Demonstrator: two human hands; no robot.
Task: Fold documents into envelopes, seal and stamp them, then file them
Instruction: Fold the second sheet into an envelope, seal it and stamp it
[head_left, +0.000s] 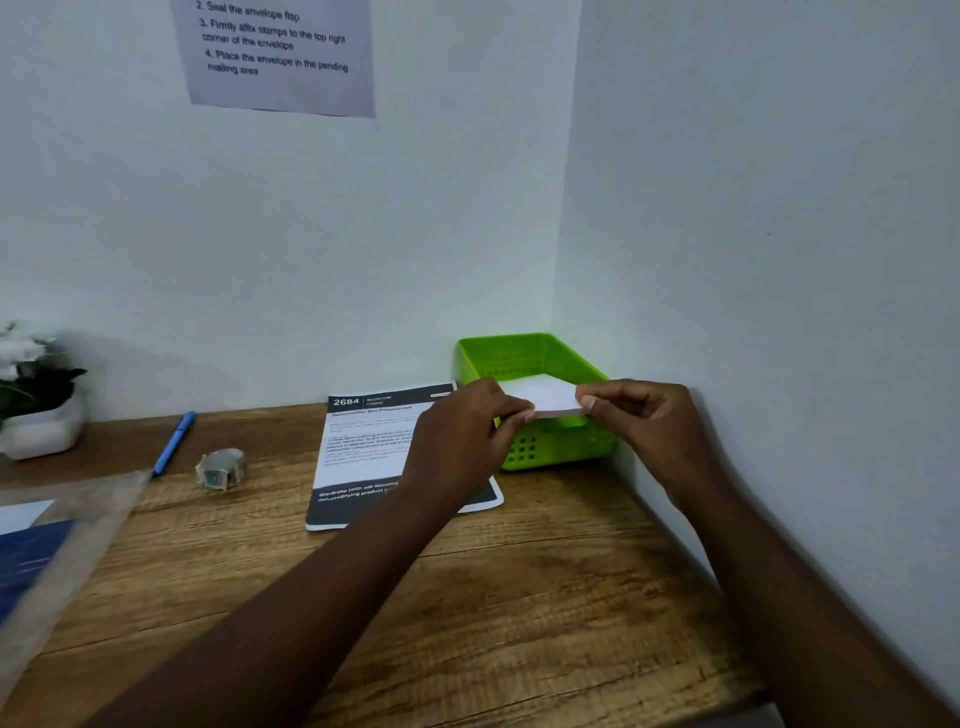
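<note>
A white envelope (550, 397) is held flat over the green plastic basket (524, 353) in the desk's back right corner. My left hand (467, 436) pinches its left end and my right hand (644, 415) pinches its right end. A printed document (363, 457) with dark header and footer bands lies on the wooden desk just left of the basket, partly under my left wrist. A roll of stamps (221, 467) sits further left on the desk.
A blue pen (174, 441) lies near the back wall. At far left stand a white pot with a plant (41, 415) and a clear plastic sleeve (57, 540) holding blue paper. An instruction sheet (280, 52) hangs on the wall. A side wall borders the desk on the right.
</note>
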